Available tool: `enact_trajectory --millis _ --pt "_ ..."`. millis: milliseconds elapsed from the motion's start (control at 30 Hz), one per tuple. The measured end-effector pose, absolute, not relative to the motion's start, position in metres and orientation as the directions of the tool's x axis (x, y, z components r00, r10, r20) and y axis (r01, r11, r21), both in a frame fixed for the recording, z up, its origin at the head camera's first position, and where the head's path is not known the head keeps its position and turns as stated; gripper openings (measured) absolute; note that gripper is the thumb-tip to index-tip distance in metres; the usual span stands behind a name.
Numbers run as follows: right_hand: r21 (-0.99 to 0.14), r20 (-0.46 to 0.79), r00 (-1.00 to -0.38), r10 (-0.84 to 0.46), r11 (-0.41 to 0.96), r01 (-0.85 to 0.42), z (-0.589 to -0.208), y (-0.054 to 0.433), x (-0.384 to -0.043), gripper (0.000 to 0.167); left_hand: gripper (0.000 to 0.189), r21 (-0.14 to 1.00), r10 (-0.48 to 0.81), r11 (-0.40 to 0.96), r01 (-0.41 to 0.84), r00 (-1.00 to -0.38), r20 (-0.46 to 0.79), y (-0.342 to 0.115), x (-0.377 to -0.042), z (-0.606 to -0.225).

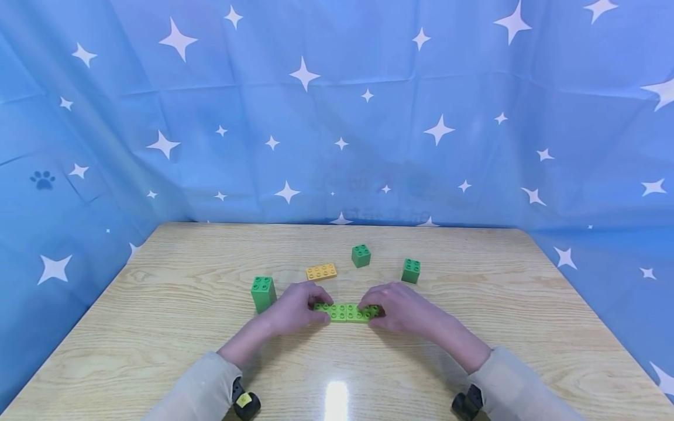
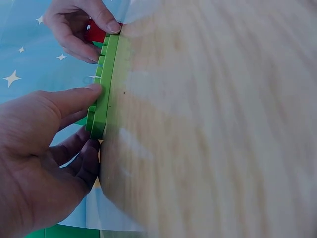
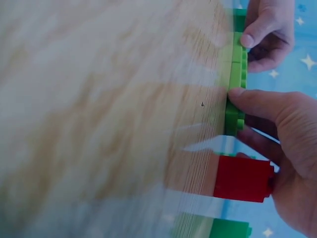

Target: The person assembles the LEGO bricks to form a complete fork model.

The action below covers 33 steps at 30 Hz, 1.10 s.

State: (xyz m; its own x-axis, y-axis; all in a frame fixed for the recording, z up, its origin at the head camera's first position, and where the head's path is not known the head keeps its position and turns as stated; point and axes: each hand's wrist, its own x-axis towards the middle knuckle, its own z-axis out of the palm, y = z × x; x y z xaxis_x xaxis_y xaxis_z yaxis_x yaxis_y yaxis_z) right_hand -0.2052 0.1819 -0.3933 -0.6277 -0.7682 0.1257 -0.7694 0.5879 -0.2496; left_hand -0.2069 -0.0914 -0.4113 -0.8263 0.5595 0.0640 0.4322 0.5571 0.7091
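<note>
Head view: left hand (image 1: 299, 307) and right hand (image 1: 401, 307) pinch light-green bricks (image 1: 339, 314), partly hiding their outer ends. Long axis parallels the worktop's (image 1: 526, 292) far edge.

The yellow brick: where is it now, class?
In the head view, the yellow brick lies on the table, just left of centre, beyond the left hand and left of the farthest green block.

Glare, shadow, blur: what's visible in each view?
Head: bright glare patch on the near tabletop, soft shadows too; left wrist: dim, tabletop blurred, light-green brick row crisper; right wrist: tabletop blurred, red block reflected in it.
</note>
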Motion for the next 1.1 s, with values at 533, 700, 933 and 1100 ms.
enact_trajectory --millis 533,700,933,1100 --pt "-0.502 0.23 -0.828 -0.512 0.666 -0.551 -0.375 0.198 -0.205 0.035 0.043 0.725 0.555 0.556 0.407 -0.831 0.041 -0.093 -0.205 -0.41" --pt "-0.491 0.361 -0.85 -0.384 0.696 -0.524 -0.369 0.22 -0.218 0.035 0.042 0.726 0.558 0.55 0.413 -0.828 0.049 -0.093 -0.205 -0.411" --pt "-0.562 0.348 -0.911 -0.221 0.729 -0.391 -0.377 0.248 -0.227 0.045 0.038 0.727 0.558 0.547 0.415 -0.828 0.053 -0.095 -0.204 -0.411" --pt "-0.648 0.25 -0.953 -0.171 0.701 -0.296 -0.384 0.26 -0.23 0.054 0.039 0.731 0.548 0.549 0.405 -0.835 0.05 -0.096 -0.204 -0.412"
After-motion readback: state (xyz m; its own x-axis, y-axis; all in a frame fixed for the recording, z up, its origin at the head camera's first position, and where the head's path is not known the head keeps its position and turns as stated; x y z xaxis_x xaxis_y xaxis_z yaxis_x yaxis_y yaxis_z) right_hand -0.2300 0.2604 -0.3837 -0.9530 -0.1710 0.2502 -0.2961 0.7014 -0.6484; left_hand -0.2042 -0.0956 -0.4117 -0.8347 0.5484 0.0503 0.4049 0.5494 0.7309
